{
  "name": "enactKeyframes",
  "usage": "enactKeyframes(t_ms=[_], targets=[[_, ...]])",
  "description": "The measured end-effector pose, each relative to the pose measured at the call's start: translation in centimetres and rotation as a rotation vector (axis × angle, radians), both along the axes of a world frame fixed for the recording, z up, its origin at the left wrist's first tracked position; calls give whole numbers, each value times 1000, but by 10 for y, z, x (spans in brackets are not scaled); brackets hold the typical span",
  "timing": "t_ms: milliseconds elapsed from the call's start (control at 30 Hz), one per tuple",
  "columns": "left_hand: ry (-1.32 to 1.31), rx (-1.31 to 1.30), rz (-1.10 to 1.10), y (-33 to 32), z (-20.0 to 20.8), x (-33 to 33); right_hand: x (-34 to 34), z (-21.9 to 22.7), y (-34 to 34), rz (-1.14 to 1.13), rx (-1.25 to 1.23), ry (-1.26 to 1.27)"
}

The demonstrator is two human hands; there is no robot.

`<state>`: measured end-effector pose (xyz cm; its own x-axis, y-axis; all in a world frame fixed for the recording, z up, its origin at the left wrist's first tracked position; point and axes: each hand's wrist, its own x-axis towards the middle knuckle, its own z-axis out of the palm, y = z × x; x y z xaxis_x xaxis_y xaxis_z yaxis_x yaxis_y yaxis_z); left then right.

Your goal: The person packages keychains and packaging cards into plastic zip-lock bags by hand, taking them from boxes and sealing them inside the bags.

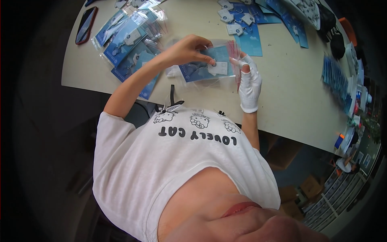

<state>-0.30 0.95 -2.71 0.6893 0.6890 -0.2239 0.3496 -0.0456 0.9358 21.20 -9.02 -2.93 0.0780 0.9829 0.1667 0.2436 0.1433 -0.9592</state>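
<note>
Over the near middle of the table, a clear zip bag (235, 52) with a red-lined closure surrounds a blue backing card (196, 71). A small white tag-like keychain (218, 68) lies against that card. My left hand (189, 50), bare, grips the bag's left part, its thumb pressed beside the keychain and its fingers partly behind. On the right, my right hand (250, 82) wears a white glove with bare fingertips and pinches the bag at its red-lined edge. More clear plastic (174, 71) lies beneath the bag.
Bagged blue cards with keychains (128, 40) are heaped at left, near a phone (86, 25). Loose white keychains (234, 29) lie on blue cards (248, 43) at the far side. A row of blue packs (335, 78) stands along the right table edge.
</note>
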Motion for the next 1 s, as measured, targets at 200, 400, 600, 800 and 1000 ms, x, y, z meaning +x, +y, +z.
enactKeyframes(t_ms=[200, 400, 600, 800, 1000], targets=[[-61, 140, 156, -5, 16, -31, 13, -2, 24, 35, -11, -55], [634, 739, 342, 5, 57, -102, 51, -30, 93, -400, -256, -1101], [495, 1018, 269, -33, 33, -1, 90, -29, 95, -253, -453, -669], [645, 873, 141, -60, -7, 29, 100, -56, 68, -497, 111, -139], [403, 814, 159, -54, -20, 27, 108, -40, 46, -544, 211, 428]])
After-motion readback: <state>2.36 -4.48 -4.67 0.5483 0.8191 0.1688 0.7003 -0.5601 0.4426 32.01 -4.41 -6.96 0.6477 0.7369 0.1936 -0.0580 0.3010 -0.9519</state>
